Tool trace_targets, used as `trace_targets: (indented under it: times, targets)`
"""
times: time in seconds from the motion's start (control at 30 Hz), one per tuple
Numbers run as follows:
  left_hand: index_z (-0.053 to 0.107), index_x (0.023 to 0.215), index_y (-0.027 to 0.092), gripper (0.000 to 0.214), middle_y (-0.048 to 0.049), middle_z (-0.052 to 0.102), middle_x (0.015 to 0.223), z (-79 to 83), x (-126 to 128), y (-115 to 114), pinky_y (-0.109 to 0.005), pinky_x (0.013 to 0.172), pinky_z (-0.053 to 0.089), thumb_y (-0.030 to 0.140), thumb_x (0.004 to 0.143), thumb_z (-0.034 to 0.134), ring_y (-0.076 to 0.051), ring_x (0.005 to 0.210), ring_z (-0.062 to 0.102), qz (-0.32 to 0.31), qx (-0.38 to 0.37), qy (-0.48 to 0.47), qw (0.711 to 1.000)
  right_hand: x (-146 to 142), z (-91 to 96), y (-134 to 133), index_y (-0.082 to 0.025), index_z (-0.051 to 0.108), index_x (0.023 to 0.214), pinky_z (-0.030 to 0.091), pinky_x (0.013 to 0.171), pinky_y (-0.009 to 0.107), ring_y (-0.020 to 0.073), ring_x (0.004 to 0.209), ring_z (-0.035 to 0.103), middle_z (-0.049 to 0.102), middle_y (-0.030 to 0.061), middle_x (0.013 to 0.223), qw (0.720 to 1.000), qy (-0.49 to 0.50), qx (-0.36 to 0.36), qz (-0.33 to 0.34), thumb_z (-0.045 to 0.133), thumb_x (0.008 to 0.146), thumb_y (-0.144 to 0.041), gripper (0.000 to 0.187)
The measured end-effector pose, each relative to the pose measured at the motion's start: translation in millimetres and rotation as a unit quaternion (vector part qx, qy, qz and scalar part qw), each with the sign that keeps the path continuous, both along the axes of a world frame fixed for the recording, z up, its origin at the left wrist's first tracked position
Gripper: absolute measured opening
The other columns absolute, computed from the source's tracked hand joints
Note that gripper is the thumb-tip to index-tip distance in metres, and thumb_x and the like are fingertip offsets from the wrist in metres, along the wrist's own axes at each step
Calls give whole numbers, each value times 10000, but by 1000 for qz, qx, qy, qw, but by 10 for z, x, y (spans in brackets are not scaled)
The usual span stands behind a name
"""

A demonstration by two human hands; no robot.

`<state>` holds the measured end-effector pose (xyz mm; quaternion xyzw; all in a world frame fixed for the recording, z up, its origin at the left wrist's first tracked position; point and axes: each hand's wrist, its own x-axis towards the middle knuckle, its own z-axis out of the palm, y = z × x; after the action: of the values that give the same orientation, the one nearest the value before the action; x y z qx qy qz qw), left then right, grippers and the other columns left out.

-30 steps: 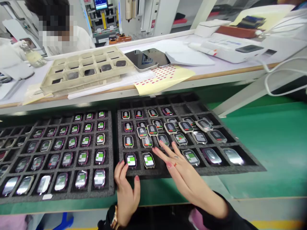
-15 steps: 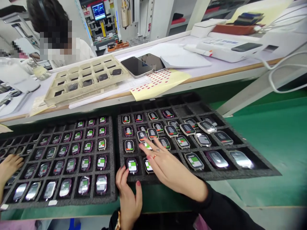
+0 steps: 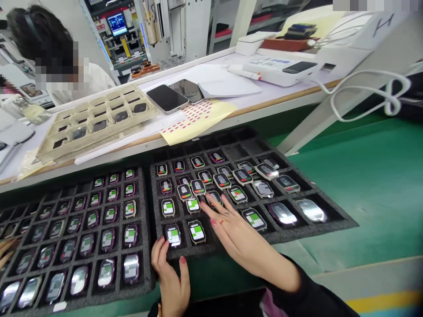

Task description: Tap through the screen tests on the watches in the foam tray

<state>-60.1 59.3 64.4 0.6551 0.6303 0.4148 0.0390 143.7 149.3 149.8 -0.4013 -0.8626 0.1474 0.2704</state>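
My right hand is open, palm down over the right foam tray, its fingertips by a smartwatch in the middle. Watches with lit screens fill many of the tray's compartments, some showing green and white blocks, others text with an orange-green strip. Several, such as a silver-rimmed watch, lie across the dividers. My left hand is at the tray's front left corner, fingers at its edge beside a purple-rimmed watch. Its thumb stands apart and nothing shows in it.
Left of my hands lies another foam tray of watches, with another person's hand at its far end. A raised shelf behind carries a cream tray, two phones and a white device. A person sits beyond.
The view has swung right. My right hand has shifted rightward over the tray, uncovering a front-row watch. A watch at the left now shows green blocks instead of text. The other person's hand is partly out of view.
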Motion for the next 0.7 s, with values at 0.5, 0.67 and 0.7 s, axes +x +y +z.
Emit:
trace_targets:
  times: [0.5,0.67,0.7]
  targets:
    - [359,1400,115,494,-156,424,1340,-19,-23,69,-307,1138,248,129,927,503,-192,1313,379,-6,23,0,1000,457,-130,-81,-77,444,1426,255,1156,670,301,1438,260,520,163,1405,996,32,7,-88,221,1088,-151,412]
    - [328,1425,127,528,-157,426,1342,-23,-1,56,-335,1125,270,152,930,511,-204,1299,394,2,24,-2,1000,603,-173,-216,-220,294,1547,178,1172,666,272,1434,279,503,99,1434,992,96,-7,-83,237,1088,-145,469]
    - [325,1429,132,535,-156,427,1341,-26,1,54,-343,1120,280,156,929,514,-208,1293,401,4,27,-3,1000,613,-186,-258,-237,289,1551,163,1179,658,269,1433,282,501,87,1438,991,105,-14,-80,244,1087,-144,476]
